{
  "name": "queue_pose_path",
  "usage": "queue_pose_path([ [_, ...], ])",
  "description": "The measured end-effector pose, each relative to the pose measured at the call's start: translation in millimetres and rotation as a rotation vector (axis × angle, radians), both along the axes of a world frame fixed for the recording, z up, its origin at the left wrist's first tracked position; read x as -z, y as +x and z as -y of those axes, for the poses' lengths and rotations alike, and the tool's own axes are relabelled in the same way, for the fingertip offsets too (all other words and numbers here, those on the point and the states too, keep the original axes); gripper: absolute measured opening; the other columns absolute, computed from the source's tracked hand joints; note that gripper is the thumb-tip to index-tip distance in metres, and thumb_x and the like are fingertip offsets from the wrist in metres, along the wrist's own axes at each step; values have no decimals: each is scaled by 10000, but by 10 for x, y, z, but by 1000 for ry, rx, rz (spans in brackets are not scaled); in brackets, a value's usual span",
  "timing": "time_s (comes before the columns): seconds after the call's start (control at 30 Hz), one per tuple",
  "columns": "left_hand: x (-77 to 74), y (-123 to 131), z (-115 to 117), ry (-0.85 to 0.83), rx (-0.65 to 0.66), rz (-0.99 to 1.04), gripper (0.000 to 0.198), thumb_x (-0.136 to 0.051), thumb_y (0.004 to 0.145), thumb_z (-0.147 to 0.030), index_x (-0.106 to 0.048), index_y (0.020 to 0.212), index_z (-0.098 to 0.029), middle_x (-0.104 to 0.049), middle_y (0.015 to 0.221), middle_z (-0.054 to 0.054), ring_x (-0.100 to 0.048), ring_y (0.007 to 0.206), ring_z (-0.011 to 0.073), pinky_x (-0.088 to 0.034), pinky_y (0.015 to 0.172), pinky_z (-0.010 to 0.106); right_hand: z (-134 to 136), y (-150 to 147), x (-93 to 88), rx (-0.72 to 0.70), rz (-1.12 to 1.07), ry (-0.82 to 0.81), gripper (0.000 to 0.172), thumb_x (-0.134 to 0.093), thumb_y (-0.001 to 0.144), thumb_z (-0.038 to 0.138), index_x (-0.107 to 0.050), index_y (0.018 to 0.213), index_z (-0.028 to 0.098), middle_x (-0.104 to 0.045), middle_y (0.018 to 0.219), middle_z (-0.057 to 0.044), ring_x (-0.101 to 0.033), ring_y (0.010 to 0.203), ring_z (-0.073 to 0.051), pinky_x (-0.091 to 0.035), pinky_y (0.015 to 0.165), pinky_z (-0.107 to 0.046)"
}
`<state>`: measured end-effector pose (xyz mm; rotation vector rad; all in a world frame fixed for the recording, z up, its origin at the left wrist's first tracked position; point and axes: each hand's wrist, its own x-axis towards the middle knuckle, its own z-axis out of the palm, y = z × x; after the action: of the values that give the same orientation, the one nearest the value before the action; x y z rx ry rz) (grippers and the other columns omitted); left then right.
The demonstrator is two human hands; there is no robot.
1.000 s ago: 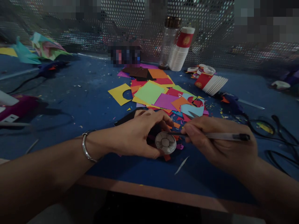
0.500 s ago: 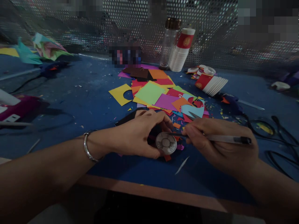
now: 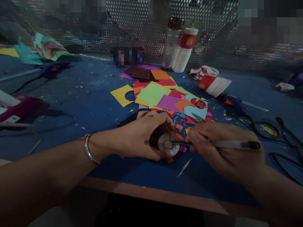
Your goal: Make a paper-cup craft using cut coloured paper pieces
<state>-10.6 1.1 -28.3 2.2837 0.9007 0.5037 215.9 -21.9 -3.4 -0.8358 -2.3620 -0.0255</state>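
My left hand (image 3: 146, 134), a bangle on its wrist, is closed around a small white disc (image 3: 163, 148) with a ring and spoke-like dark lines drawn on it. The disc's face is turned up towards me; what lies behind it is in the shadow of my palm. A clear-barrelled pen (image 3: 227, 144) is pinched in my right hand (image 3: 224, 148), its dark tip over the disc near the drawn inner ring. Just beyond the right fingers, scissor blades (image 3: 199, 118) lie on the coloured paper. Something flat and black (image 3: 127, 119) shows behind my left hand.
Coloured paper sheets (image 3: 151, 94) and scraps cover the table's middle. Behind them stand a glass bottle (image 3: 171, 44) and stacked paper cups (image 3: 186, 50). More cups (image 3: 214, 85), a glue gun (image 3: 236, 104) and black cable (image 3: 281, 142) lie right. A purple power strip (image 3: 23, 108) is left.
The pen tip has moved from the disc's upper edge down and inward to near its centre ring. My right hand has shifted slightly; my left hand and the disc stay in place.
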Motion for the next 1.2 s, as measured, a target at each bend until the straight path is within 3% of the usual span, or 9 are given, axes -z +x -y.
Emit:
queue_pose_path([
  [0.47,27,-7,-19,-4,17,19,501,-855,691,-399,-592,1087,-240,-683,1127,-13,-568,1114,246,-331,1013,406,6,1,15,6,-10,-12,300,-499,976,154,-585,696,215,-644,540,24,-590,454,-99,-424,465,-219],
  [1.2,-10,3,-5,-21,-10,-22,513,-858,682,-417,-590,1078,-232,-670,1099,-2,-545,1090,250,-339,989,415,-25,4,66,23,1,113,271,-505,1000,172,-584,744,214,-692,593,14,-631,494,-97,-475,508,-210],
])
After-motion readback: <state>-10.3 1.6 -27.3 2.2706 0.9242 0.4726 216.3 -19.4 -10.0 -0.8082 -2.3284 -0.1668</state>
